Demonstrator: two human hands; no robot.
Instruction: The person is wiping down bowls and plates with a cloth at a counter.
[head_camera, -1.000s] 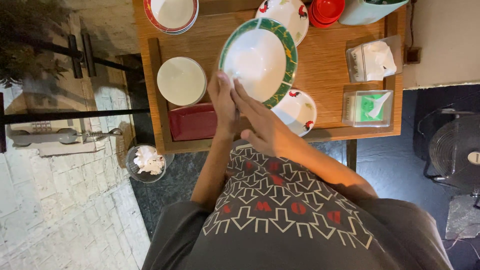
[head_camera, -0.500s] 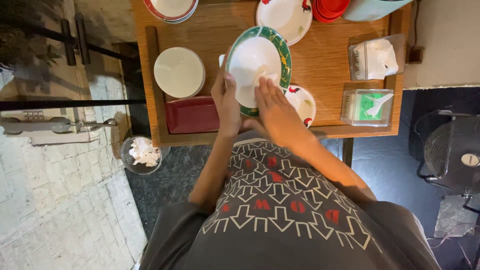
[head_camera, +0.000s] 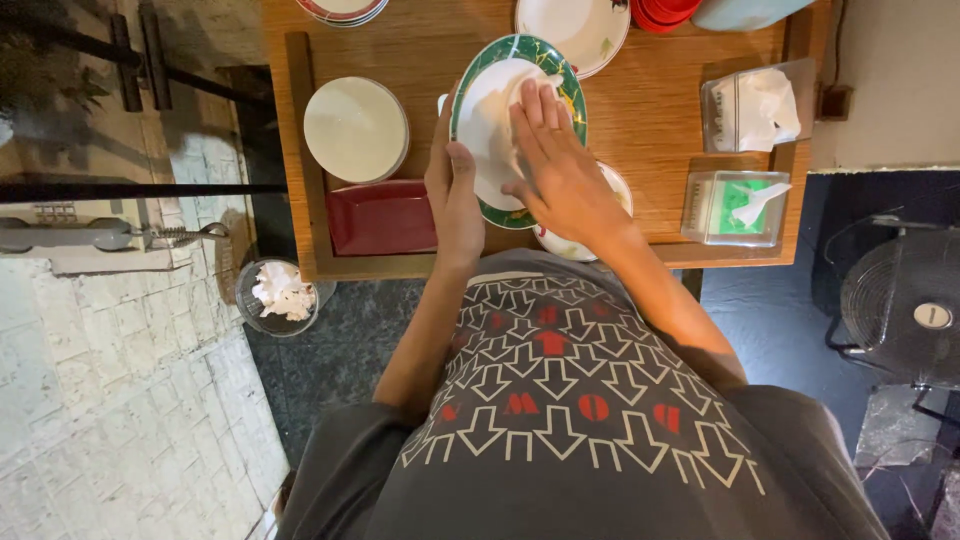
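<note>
Tilting toward the person, green-rimmed plate (head_camera: 566, 88) between both hands, long axis upright.

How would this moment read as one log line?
left hand: holds plate edge | right hand: presses tissue on plate | table

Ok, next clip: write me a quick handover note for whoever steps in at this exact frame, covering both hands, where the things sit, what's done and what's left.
Left hand: grip on the left rim of the green-rimmed plate, held above the wooden table.
Right hand: flat, pressing a white tissue onto the plate's face.
Nearby: stack of plain white plates, red tray, two clear tissue boxes at the right, bin of used tissues on the floor.
Done: wiping under way.
Left: finish the wipe, set the plate down; whether the other plates are wiped cannot be told.
</note>
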